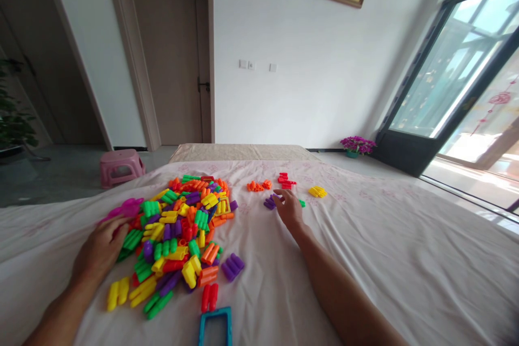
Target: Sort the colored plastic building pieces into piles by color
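Observation:
A heap of plastic building blocks in red, orange, yellow, green and purple lies on the cloth, each block shaped like joined tubes. At its left edge rests my left hand, fingers loosely stretched beside a magenta plastic piece and apparently holding nothing. Farther out on the right, my right hand has its fingertips closed on a purple block. Right beside it lies another purple block. A green block is partly hidden behind this hand.
Beyond my right hand lie orange blocks, red blocks and yellow blocks. A blue frame is at the near edge. A pink stool stands left of the cloth-covered table.

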{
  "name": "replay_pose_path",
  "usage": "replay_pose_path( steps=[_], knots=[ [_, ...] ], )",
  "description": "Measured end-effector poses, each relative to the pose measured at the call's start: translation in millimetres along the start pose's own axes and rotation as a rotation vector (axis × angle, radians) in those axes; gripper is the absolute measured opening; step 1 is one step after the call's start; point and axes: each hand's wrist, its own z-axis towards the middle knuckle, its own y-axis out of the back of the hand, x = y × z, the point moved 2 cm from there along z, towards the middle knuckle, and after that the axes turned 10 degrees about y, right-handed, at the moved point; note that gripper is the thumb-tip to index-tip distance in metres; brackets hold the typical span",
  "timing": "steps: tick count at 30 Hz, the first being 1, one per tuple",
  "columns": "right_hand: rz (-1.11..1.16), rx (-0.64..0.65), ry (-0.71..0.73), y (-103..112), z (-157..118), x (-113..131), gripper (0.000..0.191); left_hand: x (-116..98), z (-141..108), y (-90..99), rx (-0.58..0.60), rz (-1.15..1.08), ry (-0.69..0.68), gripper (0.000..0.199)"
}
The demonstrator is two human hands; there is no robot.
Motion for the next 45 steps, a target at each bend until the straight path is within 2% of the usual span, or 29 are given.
replay_pose_path(
  steps=[1,3,7,11,13,15,18,21,24,27,29,33,36,38,41,45],
  knots=[
    [0.056,0.018,0.046,-1.7,-0.3,5.6,0.025,0.5,-0.2,-0.3,-0.005,0.003,0.003,0.054],
    [0.188,0.136,0.119,-7.6,-2.7,19.3,0.021,1.0,-0.3,-0.5,-0.017,0.007,0.007,0.053],
    [0.442,0.532,0.126,-22.7,-15.4,52.5,0.026,-1.9,-0.8,0.9,-0.016,0.001,-0.008,0.050],
    [0.583,0.828,0.106,-30.1,-29.6,81.6,0.037,-5.7,-1.8,3.1,-0.029,-0.001,-0.005,0.050],
    [0.587,0.956,0.150,-30.2,-33.9,92.2,0.044,-6.0,-2.0,3.1,-0.033,-0.002,-0.003,0.049],
    [0.518,1.048,0.258,-28.3,-35.9,100.1,0.050,-5.4,-1.9,2.7,-0.035,-0.007,-0.007,0.048],
    [0.371,1.095,0.482,-24.0,-37.2,109.1,0.059,-4.2,-1.3,2.1,-0.029,-0.012,-0.011,0.049],
    [0.284,1.097,0.637,-21.2,-40.3,116.0,0.059,-3.9,-0.6,2.0,-0.020,-0.018,-0.018,0.051],
    [0.244,1.075,0.651,-21.3,-43.1,119.6,0.051,-4.2,0.2,2.0,-0.024,-0.033,-0.037,0.049],
    [0.274,1.026,0.599,-23.1,-41.9,117.6,0.047,-4.1,0.6,2.1,-0.032,-0.034,-0.036,0.046],
    [0.297,0.942,0.543,-23.9,-37.6,111.6,0.046,-4.2,0.3,2.5,-0.034,-0.029,-0.028,0.046],
    [0.215,0.604,0.370,-18.5,-21.6,88.8,0.041,-4.4,-0.4,3.2,-0.029,-0.006,-0.012,0.050],
    [0.025,0.338,0.266,-7.2,-9.1,68.0,0.034,-4.6,-0.1,3.0,-0.026,-0.007,-0.021,0.050],
    [-0.117,0.223,0.181,0.6,-3.3,53.8,0.034,-4.4,0.3,2.6,-0.025,-0.015,-0.025,0.050],
    [-0.256,0.177,0.090,6.8,-0.3,35.6,0.036,-3.4,0.6,1.8,-0.019,-0.016,-0.015,0.050],
    [-0.312,0.203,0.079,4.5,-2.7,22.6,0.037,-0.5,0.7,0.5,-0.007,-0.014,-0.017,0.051]
  ],
)
